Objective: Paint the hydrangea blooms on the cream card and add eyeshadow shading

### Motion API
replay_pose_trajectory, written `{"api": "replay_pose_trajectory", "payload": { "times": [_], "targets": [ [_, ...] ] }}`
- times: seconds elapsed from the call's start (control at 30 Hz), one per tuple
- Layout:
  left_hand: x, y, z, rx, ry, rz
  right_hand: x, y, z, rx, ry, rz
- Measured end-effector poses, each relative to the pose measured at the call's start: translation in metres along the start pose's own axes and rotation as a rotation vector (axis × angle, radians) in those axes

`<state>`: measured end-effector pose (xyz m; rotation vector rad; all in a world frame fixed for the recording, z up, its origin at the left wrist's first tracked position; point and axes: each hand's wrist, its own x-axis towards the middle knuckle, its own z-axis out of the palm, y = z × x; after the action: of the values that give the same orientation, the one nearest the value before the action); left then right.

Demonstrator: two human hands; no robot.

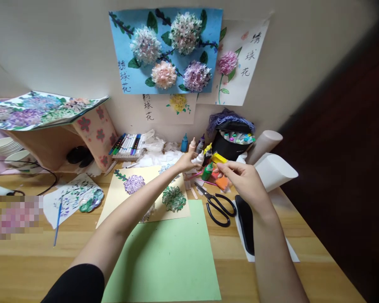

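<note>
My left hand [187,161] reaches across to the cluster of small paint bottles, its fingers closed around a white paint bottle [199,158]. My right hand [242,176] is closed in a pinch, and what sits between its fingertips, if anything, is too small to make out. Just beyond those fingertips lies a yellow object [219,158]. A green paint bottle [207,171] stands between the two hands. Under my left forearm is a cream sheet [113,202] bearing purple [134,184] and green [174,198] textured flowers, partly hidden by the arm. A green sheet [170,261] lies in front.
Black-handled scissors [219,206] and a black stapler-like object [245,227] lie at the right. Paper rolls [278,172] and a black pen holder [232,145] stand behind. Leftward are markers [128,145], a paintbrush [58,219] and a paint-smeared palette [91,200].
</note>
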<state>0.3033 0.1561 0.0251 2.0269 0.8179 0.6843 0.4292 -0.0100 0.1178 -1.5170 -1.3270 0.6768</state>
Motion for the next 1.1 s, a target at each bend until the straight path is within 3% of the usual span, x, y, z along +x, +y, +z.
{"api": "replay_pose_trajectory", "payload": {
  "times": [0.1, 0.17, 0.23, 0.33, 0.43, 0.53, 0.63, 0.8, 0.97, 1.1],
  "targets": [
    [-0.036, 0.015, -0.040, 0.067, 0.034, -0.031, -0.003, -0.001, 0.013, -0.138, -0.129, -0.049],
    [-0.079, 0.024, -0.078, 0.119, 0.093, -0.061, -0.007, -0.002, 0.024, -0.211, -0.203, -0.109],
    [-0.134, 0.027, -0.121, 0.282, 0.231, -0.138, -0.012, -0.004, 0.036, -0.244, -0.271, -0.155],
    [-0.233, 0.018, -0.175, 0.470, 0.456, -0.397, -0.020, -0.007, 0.056, -0.272, -0.363, -0.199],
    [-0.325, 0.003, -0.205, 0.553, 0.462, -0.675, -0.025, -0.015, 0.084, -0.299, -0.492, -0.294],
    [-0.384, -0.011, -0.209, 0.641, 0.552, -0.930, -0.031, -0.034, 0.127, -0.299, -0.615, -0.463],
    [-0.404, -0.021, -0.201, 0.615, 0.507, -1.056, -0.042, -0.062, 0.176, -0.264, -0.728, -0.601],
    [-0.399, -0.033, -0.187, 0.607, 0.507, -1.077, -0.064, -0.096, 0.243, -0.231, -0.809, -0.676],
    [-0.405, -0.030, -0.182, 0.611, 0.542, -1.069, -0.081, -0.093, 0.276, -0.236, -0.840, -0.689],
    [-0.414, -0.009, -0.177, 0.560, 0.586, -0.992, -0.092, -0.077, 0.297, -0.265, -0.733, -0.813]
  ]
}}
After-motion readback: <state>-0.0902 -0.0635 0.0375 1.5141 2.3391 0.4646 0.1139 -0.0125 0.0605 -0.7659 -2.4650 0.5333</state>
